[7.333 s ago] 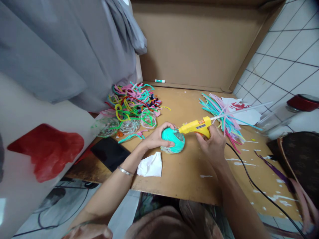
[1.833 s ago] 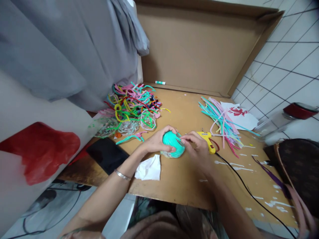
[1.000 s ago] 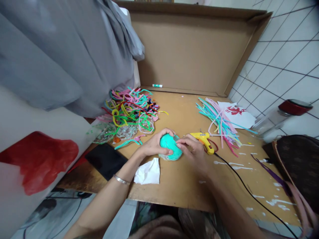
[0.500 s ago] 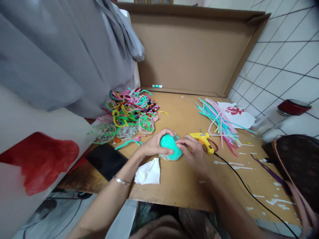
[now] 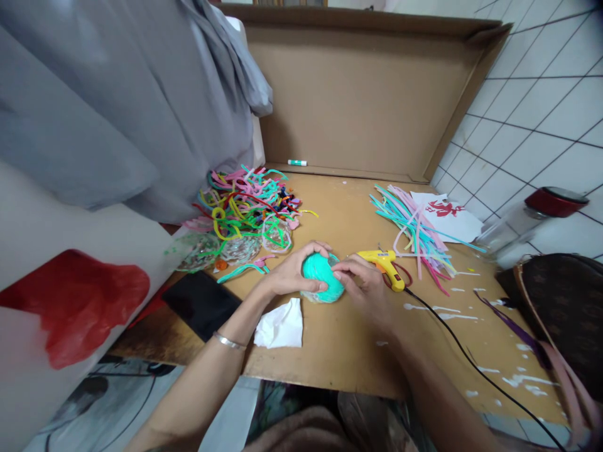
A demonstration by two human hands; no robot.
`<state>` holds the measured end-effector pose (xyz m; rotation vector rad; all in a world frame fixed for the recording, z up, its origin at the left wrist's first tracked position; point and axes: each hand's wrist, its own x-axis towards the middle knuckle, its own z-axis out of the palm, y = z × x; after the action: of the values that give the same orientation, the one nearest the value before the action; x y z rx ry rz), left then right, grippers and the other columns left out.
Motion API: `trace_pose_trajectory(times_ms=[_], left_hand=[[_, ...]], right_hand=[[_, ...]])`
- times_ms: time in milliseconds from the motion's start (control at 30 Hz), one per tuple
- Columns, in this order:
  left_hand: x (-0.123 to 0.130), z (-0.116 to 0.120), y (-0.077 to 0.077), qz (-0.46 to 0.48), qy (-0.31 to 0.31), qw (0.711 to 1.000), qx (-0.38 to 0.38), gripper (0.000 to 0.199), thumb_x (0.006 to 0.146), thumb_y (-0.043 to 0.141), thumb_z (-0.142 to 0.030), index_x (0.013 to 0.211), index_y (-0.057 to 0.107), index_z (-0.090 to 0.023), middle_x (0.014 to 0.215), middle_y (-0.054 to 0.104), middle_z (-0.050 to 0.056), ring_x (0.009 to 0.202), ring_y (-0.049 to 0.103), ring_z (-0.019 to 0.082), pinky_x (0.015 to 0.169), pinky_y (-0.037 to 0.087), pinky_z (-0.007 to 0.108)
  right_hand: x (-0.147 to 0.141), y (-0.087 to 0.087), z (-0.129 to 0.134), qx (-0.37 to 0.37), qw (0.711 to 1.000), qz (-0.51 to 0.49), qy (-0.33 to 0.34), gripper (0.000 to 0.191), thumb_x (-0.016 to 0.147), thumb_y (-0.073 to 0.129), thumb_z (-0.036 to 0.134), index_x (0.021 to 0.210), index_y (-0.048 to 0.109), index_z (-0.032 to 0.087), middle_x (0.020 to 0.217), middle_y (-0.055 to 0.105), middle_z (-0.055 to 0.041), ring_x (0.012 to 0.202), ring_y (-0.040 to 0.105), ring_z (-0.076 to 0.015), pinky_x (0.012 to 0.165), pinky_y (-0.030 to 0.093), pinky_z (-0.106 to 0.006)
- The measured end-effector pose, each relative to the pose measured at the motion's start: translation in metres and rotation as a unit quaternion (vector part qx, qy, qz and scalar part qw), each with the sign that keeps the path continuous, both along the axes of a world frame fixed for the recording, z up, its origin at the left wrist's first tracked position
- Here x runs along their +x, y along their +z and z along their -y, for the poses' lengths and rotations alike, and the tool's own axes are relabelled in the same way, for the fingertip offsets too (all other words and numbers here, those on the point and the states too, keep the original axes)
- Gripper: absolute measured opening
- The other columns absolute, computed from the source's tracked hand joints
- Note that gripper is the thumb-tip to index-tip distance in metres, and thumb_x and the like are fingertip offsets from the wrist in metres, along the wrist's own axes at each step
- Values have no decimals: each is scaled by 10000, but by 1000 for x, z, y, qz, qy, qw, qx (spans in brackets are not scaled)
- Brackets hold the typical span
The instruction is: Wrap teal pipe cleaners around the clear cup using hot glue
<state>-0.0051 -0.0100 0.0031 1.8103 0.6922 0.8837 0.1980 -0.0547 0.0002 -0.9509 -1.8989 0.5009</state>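
A round turquoise piece point(image 5: 321, 276), wound with fuzzy strands and with a clear rim at its lower edge, is held just above the table. My left hand point(image 5: 293, 271) curls round its left side, thumb across the front and fingers over the top. At its upper right, the thumb and fingertips of my right hand point(image 5: 362, 279) are pinched together against the edge; what lies between them is too small to make out. Right behind that hand lies a yellow glue gun point(image 5: 390, 267) with a black cord. A crumpled white tissue point(image 5: 280, 324) is below my left hand.
Mixed colourful pipe cleaners point(image 5: 242, 198) are heaped at the left back, with a black flat object point(image 5: 200, 304) nearer. Straight pipe cleaners point(image 5: 414, 226) lie right, before a clear bottle point(image 5: 513, 232) and a brown bag point(image 5: 560, 314). A cardboard panel point(image 5: 358, 100) stands behind.
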Motion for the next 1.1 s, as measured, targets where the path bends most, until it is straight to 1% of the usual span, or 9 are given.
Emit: trace_pose_trajectory(times_ms=[200, 433, 733, 933, 1100], left_hand=[[1, 1, 0, -5, 5, 1000, 3, 568, 593, 863, -375, 1032, 546, -203, 1290, 549, 108, 1212, 527, 285, 1029, 400, 409], [1, 5, 3, 17, 19, 1000, 10, 585, 595, 869, -324, 1059, 533, -208, 1271, 554, 101, 1217, 523, 273, 1058, 382, 411], [3, 6, 2, 50, 15, 998, -20, 562, 599, 883, -325, 1033, 548, -199, 1195, 619, 92, 1130, 580, 247, 990, 448, 383], [2, 5, 1, 44, 5, 999, -12, 500, 645, 863, -330, 1021, 564, -191, 1179, 632, 93, 1128, 585, 240, 990, 448, 373], [-1, 5, 3, 5, 14, 1000, 13, 504, 675, 843, -361, 1074, 586, -192, 1171, 627, 89, 1121, 581, 246, 993, 440, 373]], right_hand=[[-1, 2, 1, -5, 1000, -7, 2, 146, 946, 539, 273, 904, 673, 231, 846, 640, -23, 795, 599, -156, 711, 476, -293], [0, 3, 2, -13, 1000, -5, -2, 141, 945, 540, 264, 891, 665, 230, 846, 635, -22, 800, 597, -158, 711, 471, -296], [0, 2, 1, -17, 1000, -13, -7, 134, 943, 544, 274, 890, 661, 233, 838, 631, -24, 795, 597, -160, 707, 477, -295], [0, 2, 2, -17, 1000, -15, -9, 122, 934, 551, 243, 874, 656, 224, 830, 629, -18, 791, 598, -156, 708, 462, -291], [0, 2, 1, -15, 1000, -19, -14, 121, 928, 556, 243, 875, 662, 221, 818, 629, -16, 781, 598, -157, 689, 451, -286]])
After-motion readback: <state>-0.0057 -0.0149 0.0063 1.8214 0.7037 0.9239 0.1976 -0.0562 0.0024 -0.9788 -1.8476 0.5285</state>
